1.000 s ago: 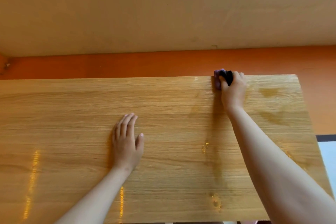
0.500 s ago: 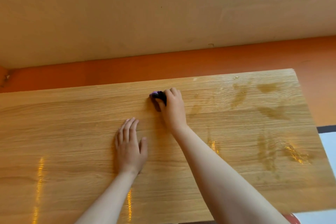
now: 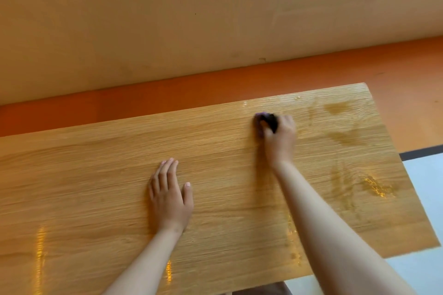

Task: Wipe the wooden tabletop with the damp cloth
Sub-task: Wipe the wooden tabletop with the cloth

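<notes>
The light oak-grain wooden worktop [image 3: 96,187] shows damp streaks [image 3: 340,108] at its right end. The left hand [image 3: 169,195] lies flat, fingers straight. The right hand [image 3: 279,141], fingers curled round the small purple-black damp cloth [image 3: 266,121] near the far edge, has swept back rightward; the left half looks unwiped.

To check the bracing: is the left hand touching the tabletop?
Touching. The head view shows the left hand lying flat on the tabletop, fingers straight, with no gap.

Cloth [image 3: 269,119] — blurred, mostly hidden
</notes>
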`<state>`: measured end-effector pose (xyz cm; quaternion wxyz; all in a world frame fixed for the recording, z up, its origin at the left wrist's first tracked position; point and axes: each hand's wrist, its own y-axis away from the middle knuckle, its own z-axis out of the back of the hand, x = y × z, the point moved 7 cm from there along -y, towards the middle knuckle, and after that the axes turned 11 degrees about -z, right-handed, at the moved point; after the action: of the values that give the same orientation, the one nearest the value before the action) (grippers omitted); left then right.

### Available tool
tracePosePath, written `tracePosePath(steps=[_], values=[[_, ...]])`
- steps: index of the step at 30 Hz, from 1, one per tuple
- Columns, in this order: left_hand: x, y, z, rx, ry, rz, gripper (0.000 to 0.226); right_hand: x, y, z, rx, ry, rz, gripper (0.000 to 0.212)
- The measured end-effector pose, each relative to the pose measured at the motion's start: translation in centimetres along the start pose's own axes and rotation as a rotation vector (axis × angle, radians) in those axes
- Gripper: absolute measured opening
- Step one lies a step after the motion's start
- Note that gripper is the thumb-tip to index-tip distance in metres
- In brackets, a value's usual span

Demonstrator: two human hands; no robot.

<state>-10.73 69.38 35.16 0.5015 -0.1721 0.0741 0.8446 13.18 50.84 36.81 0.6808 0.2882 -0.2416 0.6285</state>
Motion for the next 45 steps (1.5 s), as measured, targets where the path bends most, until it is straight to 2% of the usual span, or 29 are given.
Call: tracePosePath(steps=[4,6,9,12,14,17,19,23,26,28,33,36,40,43,45], values=[[0.1,0.1,-0.1,0.006,-0.014,-0.006,0.057,3.7,6.7,-4.8,0.222,-0.041,0.158,0.009],[0.0,0.1,-0.1,0.001,-0.009,-0.011,0.056,3.4,7.1,-4.5,0.250,-0.038,0.190,0.008],[0.0,-0.1,-0.2,-0.020,0.001,-0.015,0.056,0.2,3.9,-0.4,0.115,-0.056,0.099,0.007],[0.0,0.0,-0.2,-0.034,0.005,-0.020,0.056,-4.6,0.0,5.1,-0.062,-0.003,-0.054,0.015],[0.0,0.0,-0.1,-0.037,0.001,-0.026,0.056,-6.9,-1.2,7.4,-0.124,0.028,-0.135,0.019],[0.0,0.1,-0.2,-0.036,-0.004,-0.027,0.056,-7.1,-0.5,6.9,-0.148,0.040,-0.188,0.019],[0.0,0.1,-0.1,-0.034,-0.008,-0.028,0.056,-4.4,1.6,4.5,-0.085,0.023,-0.099,0.015],[0.0,0.1,-0.1,-0.037,-0.017,-0.030,0.056,0.8,8.5,-1.6,0.179,-0.032,0.092,0.011],[0.0,0.2,-0.1,-0.042,-0.025,-0.039,0.056,1.6,10.8,-2.9,0.256,-0.020,0.168,0.011],[0.1,0.1,-0.1,-0.046,-0.019,-0.038,0.056,0.2,9.4,-1.0,0.214,-0.025,0.148,0.011],[-0.1,0.1,0.0,-0.067,-0.008,-0.048,0.055,-7.8,3.7,7.6,-0.071,0.041,-0.081,0.015],[-0.1,0.2,0.0,-0.078,-0.007,-0.051,0.055,-9.3,3.5,9.1,-0.131,0.086,-0.165,0.019],[-0.1,0.2,0.0,-0.075,-0.009,-0.048,0.055,-4.1,8.2,4.2,0.034,0.014,0.008,0.009],[-0.1,0.3,0.1,-0.075,-0.016,-0.052,0.055,-1.3,13.1,-0.1,0.227,-0.007,0.111,0.012],[-0.1,0.3,0.1,-0.072,-0.022,-0.059,0.055,-0.8,14.2,-0.8,0.277,0.008,0.149,0.015]])
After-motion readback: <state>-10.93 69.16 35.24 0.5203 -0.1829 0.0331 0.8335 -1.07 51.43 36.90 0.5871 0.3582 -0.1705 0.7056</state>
